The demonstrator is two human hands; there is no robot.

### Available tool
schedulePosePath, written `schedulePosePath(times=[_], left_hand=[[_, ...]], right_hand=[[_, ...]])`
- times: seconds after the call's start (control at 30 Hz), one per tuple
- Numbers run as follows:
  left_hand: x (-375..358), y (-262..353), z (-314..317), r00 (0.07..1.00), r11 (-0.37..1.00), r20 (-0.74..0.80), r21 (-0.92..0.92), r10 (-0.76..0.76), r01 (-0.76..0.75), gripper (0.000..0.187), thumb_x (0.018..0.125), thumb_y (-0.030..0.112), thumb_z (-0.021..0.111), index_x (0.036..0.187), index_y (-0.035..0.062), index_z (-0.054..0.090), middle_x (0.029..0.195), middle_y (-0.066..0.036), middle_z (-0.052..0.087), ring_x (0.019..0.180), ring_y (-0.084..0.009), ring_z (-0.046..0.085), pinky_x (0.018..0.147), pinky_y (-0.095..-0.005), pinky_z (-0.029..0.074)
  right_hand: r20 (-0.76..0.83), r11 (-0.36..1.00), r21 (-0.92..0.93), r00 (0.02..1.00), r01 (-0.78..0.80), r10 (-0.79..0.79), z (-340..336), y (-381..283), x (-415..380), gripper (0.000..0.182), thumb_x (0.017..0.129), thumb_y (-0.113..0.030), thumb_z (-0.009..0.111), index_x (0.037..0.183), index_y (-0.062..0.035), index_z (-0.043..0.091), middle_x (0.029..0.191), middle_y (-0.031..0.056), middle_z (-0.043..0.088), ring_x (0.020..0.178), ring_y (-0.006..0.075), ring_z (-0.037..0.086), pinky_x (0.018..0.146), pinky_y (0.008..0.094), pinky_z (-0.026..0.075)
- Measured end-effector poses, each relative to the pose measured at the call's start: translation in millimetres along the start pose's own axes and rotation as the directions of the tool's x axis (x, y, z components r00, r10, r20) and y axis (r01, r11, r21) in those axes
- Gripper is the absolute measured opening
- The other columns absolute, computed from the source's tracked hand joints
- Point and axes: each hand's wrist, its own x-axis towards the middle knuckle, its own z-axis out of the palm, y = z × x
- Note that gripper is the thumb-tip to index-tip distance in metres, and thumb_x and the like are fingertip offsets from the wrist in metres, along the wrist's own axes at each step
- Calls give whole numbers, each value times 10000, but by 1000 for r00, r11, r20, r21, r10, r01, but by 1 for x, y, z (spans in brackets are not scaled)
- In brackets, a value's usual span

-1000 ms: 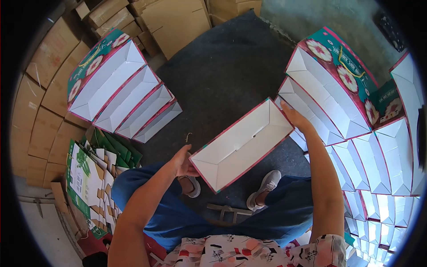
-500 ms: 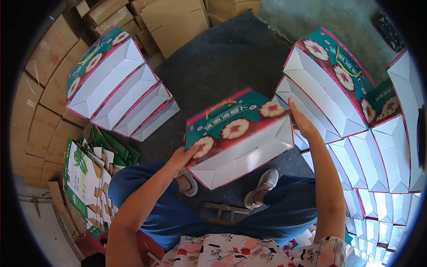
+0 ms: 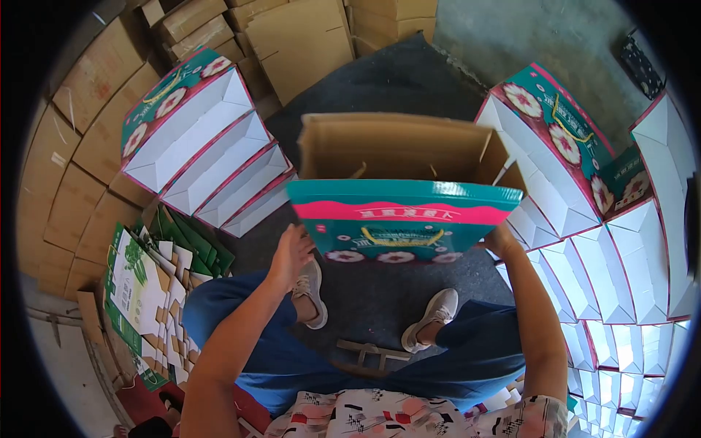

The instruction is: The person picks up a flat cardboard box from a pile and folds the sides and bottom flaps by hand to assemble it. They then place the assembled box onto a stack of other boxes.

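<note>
A teal and pink carton gift box (image 3: pixel 398 226) with a yellow cord handle is tipped in front of me, above the floor between my knees. Its open mouth faces up and away, showing the brown inside, and its printed panel faces me. At the box's lower left edge is my left hand (image 3: pixel 292 255), fingers loosely spread and not wrapped around it. My right hand (image 3: pixel 501 241) grips the lower right side, with its fingertips partly hidden by the carton.
Similar boxes stand stacked at the left (image 3: pixel 212 139) and in a larger pile at the right (image 3: pixel 577 241). Flat green and white cartons (image 3: pixel 157 292) lie by my left knee. Brown cardboard boxes (image 3: pixel 84 168) line the left wall. A small wooden frame (image 3: pixel 372 352) lies between my feet.
The box has turned over, its white base swinging out of sight and its open mouth coming into view. My left hand has loosened from the corner; my right hand has moved down along the side.
</note>
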Motion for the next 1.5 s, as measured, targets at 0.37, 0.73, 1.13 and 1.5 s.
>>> schedulePosePath(times=[0.37, 0.73, 1.13, 1.5], left_hand=[[61, -62, 30, 990, 970, 139, 244, -9, -25, 453, 822, 56, 521, 1273, 76, 488, 1179, -47, 567, 1103, -166, 516, 919, -301, 397], [63, 36, 82, 901, 183, 416, 902, -123, -391, 317, 874, 201, 507, 1122, 17, 576, 1025, -186, 626, 981, -299, 600, 846, -360, 459], [-5, 52, -226, 923, 755, -366, 572, -117, 322, 449, 879, 283, 568, 1229, 17, 477, 1067, -80, 579, 927, -184, 589, 689, -285, 500], [116, -5, -329, 750, 986, -660, 151, 43, 76, 675, 754, 185, 641, 1337, 96, 312, 1281, -79, 431, 1227, -256, 384, 962, -525, 309]], right_hand=[[64, 966, 127, 974, -223, 216, -55, 76, 5, 589, 878, -440, 538, 1346, -117, 385, 1383, 158, 372, 1231, 332, 408, 951, 560, 379], [-272, 994, -109, 962, -31, 0, -95, 99, 14, 308, 866, -314, 562, 1086, -100, 584, 943, 55, 626, 831, 193, 608, 697, 366, 543], [287, 81, -701, 385, 708, -877, 138, -104, -5, 267, 820, -2, 522, 1080, -37, 572, 1046, 159, 594, 920, 341, 596, 768, 376, 494], [78, 812, -407, 901, 419, -426, 396, -86, 259, 419, 915, -351, 384, 1102, -34, 583, 1131, 208, 588, 1079, 385, 533, 932, 424, 404]])
